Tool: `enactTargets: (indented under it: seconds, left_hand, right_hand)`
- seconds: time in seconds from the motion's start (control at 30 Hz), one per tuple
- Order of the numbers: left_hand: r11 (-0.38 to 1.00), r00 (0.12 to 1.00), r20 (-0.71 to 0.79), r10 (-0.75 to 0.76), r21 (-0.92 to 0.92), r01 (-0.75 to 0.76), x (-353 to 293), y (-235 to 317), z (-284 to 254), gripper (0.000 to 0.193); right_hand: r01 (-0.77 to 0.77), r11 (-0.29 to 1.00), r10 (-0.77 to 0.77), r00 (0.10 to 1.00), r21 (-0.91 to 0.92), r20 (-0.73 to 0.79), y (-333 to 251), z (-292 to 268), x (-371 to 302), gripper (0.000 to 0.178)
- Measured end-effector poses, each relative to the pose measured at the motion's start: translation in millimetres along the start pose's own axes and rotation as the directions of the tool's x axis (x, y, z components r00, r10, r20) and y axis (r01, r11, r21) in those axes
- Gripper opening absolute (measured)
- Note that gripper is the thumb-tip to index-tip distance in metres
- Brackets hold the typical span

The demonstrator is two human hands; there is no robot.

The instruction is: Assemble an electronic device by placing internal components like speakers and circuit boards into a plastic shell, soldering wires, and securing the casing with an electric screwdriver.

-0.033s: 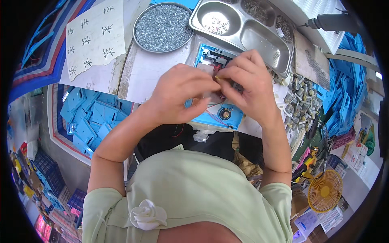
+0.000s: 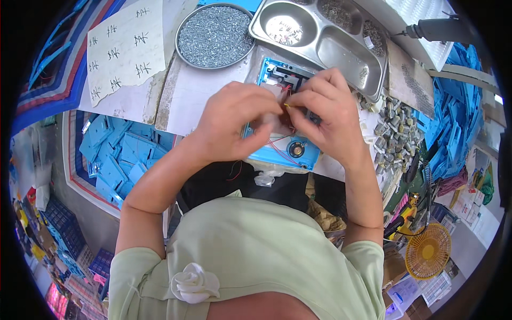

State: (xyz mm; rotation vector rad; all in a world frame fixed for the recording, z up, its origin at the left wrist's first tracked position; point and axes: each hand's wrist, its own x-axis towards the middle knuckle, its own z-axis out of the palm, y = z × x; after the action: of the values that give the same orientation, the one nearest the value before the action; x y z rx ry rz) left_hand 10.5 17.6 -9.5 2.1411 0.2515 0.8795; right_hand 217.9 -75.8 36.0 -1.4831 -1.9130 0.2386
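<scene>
A blue plastic casing (image 2: 274, 156) lies on the bench in front of me, with a round black speaker (image 2: 296, 149) near its front edge and thin red wires running inside. Over its middle, my right hand (image 2: 326, 109) pinches a tiny yellow piece (image 2: 288, 105) between thumb and fingertips; whether it is a wire end I cannot make out. Close by on the left, my left hand (image 2: 234, 122) has curled fingers with the thumb apart from them, and nothing shows in its grip. Both hands hide part of the casing's inside.
Behind the casing stand a round dish of small metal pins (image 2: 213, 37) and a steel compartment tray (image 2: 341, 50). Small grey metal parts (image 2: 392, 130) are heaped at right. Blue casings (image 2: 120, 157) fill a bin at left. An electric screwdriver (image 2: 437, 29) hangs at upper right.
My left hand has drawn slightly left, away from the right fingertips, and its thumb and fingers have moved. My right hand stays almost in place, still pinching the yellow piece.
</scene>
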Motion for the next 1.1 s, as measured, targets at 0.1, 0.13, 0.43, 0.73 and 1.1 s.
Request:
enactTargets:
  seconds: [0.1, 0.13, 0.43, 0.73, 1.1]
  left_hand:
    - [0.995, 0.997, -0.022, -0.071, 0.064, 0.073, 3.2, -7.6, 2.5, 0.032]
    - [0.992, 0.998, -0.023, -0.063, 0.11, 0.065, 7.0, -10.6, 5.4, 0.032]
    - [0.948, 0.985, 0.074, 0.155, 0.271, -0.169, 36.7, -12.5, 20.7, 0.028]
    - [0.949, 0.981, 0.106, 0.161, 0.256, -0.183, 44.0, -15.2, 19.9, 0.023]
    - [0.901, 0.862, 0.38, 0.336, 0.137, -0.412, 66.7, -5.9, 5.6, 0.031]
  right_hand:
    - [-0.035, 0.999, 0.035, 0.998, -0.001, -0.043, 0.8, -3.1, -11.9, 0.017]
    - [-0.051, 0.999, 0.05, 0.996, -0.01, -0.074, 1.9, -3.9, -15.4, 0.017]
    - [-0.131, 0.991, 0.133, 0.968, 0.022, -0.212, 3.8, 1.6, -28.4, 0.019]
    - [-0.166, 0.985, 0.174, 0.951, 0.054, -0.254, 10.9, 0.8, -32.7, 0.017]
    - [-0.228, 0.974, 0.216, 0.926, -0.004, -0.309, 14.7, -0.4, -46.8, 0.019]
